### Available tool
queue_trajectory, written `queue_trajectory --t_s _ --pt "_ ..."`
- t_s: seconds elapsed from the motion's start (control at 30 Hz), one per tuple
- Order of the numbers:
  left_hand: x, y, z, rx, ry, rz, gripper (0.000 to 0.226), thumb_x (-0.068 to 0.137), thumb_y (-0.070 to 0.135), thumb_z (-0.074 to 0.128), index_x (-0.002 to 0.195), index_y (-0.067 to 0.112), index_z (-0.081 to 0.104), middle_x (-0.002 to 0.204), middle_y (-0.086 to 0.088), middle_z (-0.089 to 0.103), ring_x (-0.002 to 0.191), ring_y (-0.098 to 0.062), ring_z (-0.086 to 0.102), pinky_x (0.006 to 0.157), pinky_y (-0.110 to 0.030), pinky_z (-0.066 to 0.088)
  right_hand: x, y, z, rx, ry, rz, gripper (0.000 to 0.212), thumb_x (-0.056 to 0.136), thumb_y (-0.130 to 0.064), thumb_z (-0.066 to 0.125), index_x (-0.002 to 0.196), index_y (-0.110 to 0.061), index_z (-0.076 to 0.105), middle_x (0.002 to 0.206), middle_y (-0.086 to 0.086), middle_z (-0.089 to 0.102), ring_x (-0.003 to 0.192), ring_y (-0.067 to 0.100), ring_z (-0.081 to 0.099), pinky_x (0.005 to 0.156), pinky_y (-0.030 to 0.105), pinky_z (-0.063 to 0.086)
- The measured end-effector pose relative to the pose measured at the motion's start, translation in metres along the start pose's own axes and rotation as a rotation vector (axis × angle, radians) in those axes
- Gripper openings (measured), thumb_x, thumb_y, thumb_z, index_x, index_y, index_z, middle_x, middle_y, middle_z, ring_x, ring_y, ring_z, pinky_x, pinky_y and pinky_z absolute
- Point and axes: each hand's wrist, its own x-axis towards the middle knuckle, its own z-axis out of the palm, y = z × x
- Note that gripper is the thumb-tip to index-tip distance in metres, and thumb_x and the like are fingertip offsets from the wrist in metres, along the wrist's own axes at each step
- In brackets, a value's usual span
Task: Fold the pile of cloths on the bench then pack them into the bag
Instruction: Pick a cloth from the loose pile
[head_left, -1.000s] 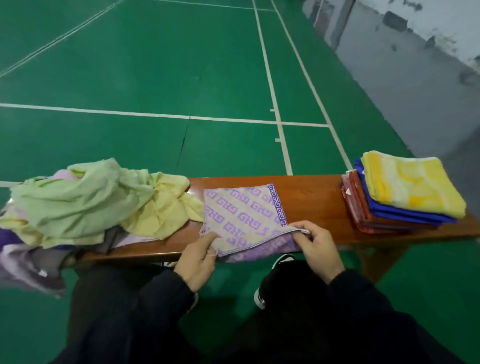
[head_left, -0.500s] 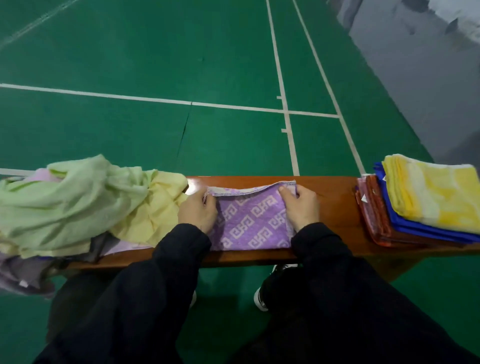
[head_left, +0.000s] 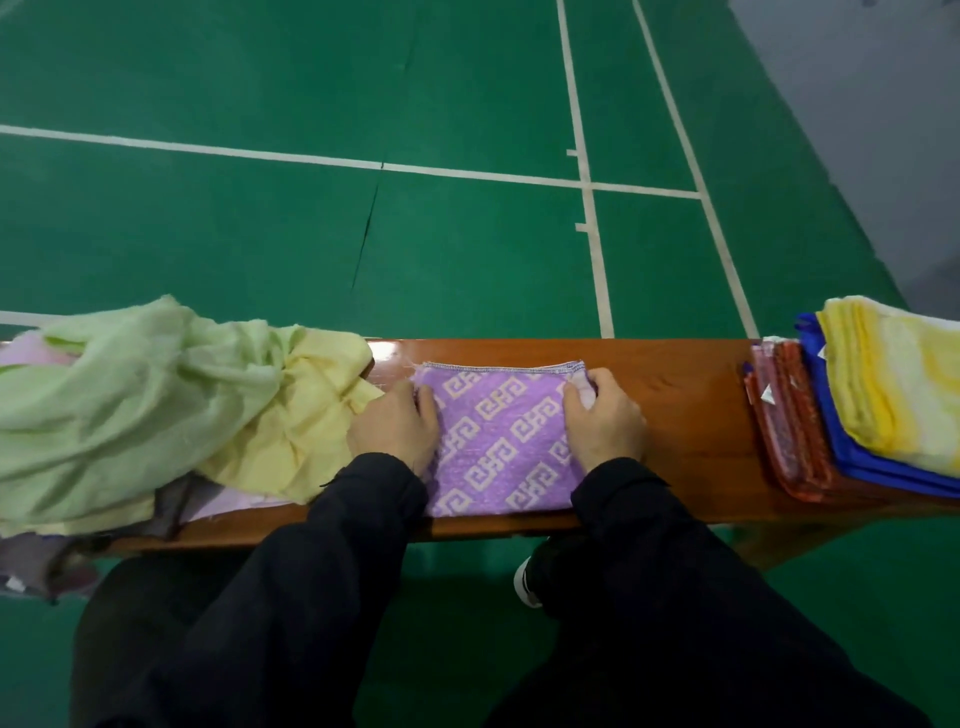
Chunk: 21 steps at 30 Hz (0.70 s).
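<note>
Purple patterned cloth (head_left: 498, 441) now lies folded flat at middle of wooden bench (head_left: 685, 415); a second ago its near edge was lifted, half a second ago carried to far edge. Left hand (head_left: 395, 431) grips cloth's left side, fingers curled on it. Right hand (head_left: 602, 421) pinches far right corner. Unfolded pile (head_left: 145, 405) lies left, touching left hand; folded stack (head_left: 878, 400) sits at right, unchanged.

even, dim indoor light; small glare patch on bench (head_left: 387, 351); wide-angle bending at edges; slightly soft throughout; shadows faint.
</note>
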Motion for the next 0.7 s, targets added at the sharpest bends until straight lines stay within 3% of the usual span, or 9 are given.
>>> queue_trajectory --t_s 0.07,0.13,0.2,0.3,0.37,0.43,0.57,0.63,0.7 --pt "-0.007 -0.001 -0.001 -0.065 0.022 0.058 0.023 0.099 0.039 0.046 0.114 0.021 0.047 0.092 0.0 0.062 0.072 -0.024 0.06 0.067 -0.035 0.05 0.0 0.001 0.002 0.048 0.003 -0.012 0.035 0.099 -0.043 0.059 0.13 -0.026 0.053 0.111 -0.004 0.067 0.092 0.017 0.06 0.08 0.033 0.05" --pt "-0.017 -0.006 -0.004 -0.15 0.074 0.192 0.037 0.094 0.031 0.055 0.129 0.023 0.047 0.121 -0.004 0.053 0.089 -0.022 0.058 0.074 -0.034 0.049 0.002 -0.001 -0.002 0.201 0.0 0.018 0.052 0.096 -0.044 0.064 0.141 -0.028 0.045 0.122 -0.004 0.062 0.103 0.016 0.061 0.087 0.039 0.054" --pt "-0.031 -0.014 -0.007 -0.078 0.198 0.45 0.033 0.092 0.033 0.059 0.122 0.021 0.057 0.129 -0.008 0.051 0.106 -0.023 0.053 0.089 -0.039 0.048 -0.001 0.002 -0.01 0.237 0.024 -0.023 0.053 0.096 -0.04 0.063 0.143 -0.026 0.044 0.126 -0.003 0.056 0.108 0.013 0.056 0.091 0.037 0.053" --pt "-0.059 -0.034 -0.003 0.14 0.181 0.856 0.038 0.093 0.058 0.054 0.094 0.022 0.063 0.108 -0.001 0.061 0.101 -0.023 0.053 0.088 -0.043 0.044 -0.025 0.015 -0.022 -0.014 0.058 -0.533 0.035 0.094 -0.031 0.052 0.125 -0.019 0.061 0.124 0.002 0.06 0.112 0.012 0.052 0.097 0.043 0.052" --pt "-0.07 -0.045 0.004 0.262 0.079 0.962 0.048 0.088 0.067 0.052 0.096 0.021 0.062 0.107 0.0 0.06 0.099 -0.024 0.055 0.087 -0.041 0.045 -0.046 0.026 -0.023 -0.089 -0.056 -0.866 0.033 0.092 -0.031 0.055 0.12 -0.018 0.067 0.121 0.003 0.065 0.112 0.018 0.057 0.096 0.045 0.052" --pt "-0.073 -0.049 0.011 0.314 0.071 1.017 0.042 0.087 0.059 0.057 0.103 0.02 0.061 0.11 -0.002 0.059 0.098 -0.027 0.057 0.084 -0.041 0.048 -0.065 0.034 -0.018 -0.142 -0.179 -1.069 0.043 0.089 -0.034 0.062 0.128 -0.017 0.066 0.13 0.003 0.063 0.12 0.024 0.057 0.103 0.044 0.047" --pt "-0.086 -0.048 0.022 0.173 0.076 1.212 0.024 0.084 0.025 0.066 0.107 0.019 0.066 0.107 0.0 0.063 0.086 -0.025 0.06 0.068 -0.037 0.051 -0.086 0.035 -0.003 -0.272 -0.362 -1.085 0.082 0.083 -0.046 0.064 0.152 -0.009 0.04 0.147 0.007 0.052 0.133 0.026 0.05 0.11 0.045 0.044" --pt "-0.095 -0.045 0.022 0.089 0.012 1.242 0.027 0.086 0.029 0.066 0.111 0.018 0.067 0.112 0.003 0.066 0.089 -0.021 0.063 0.066 -0.034 0.054 -0.088 0.033 -0.002 -0.32 -0.347 -1.053 0.081 0.082 -0.04 0.067 0.153 -0.012 0.038 0.138 0.008 0.055 0.125 0.029 0.052 0.107 0.046 0.046" --pt "-0.095 -0.045 0.018 0.109 -0.012 1.173 0.047 0.083 0.046 0.068 0.12 0.018 0.063 0.119 0.002 0.064 0.101 -0.021 0.064 0.078 -0.033 0.055 -0.088 0.031 -0.007 -0.32 -0.326 -1.046 0.067 0.083 -0.038 0.063 0.146 -0.02 0.047 0.124 0.006 0.056 0.112 0.03 0.054 0.098 0.042 0.051"
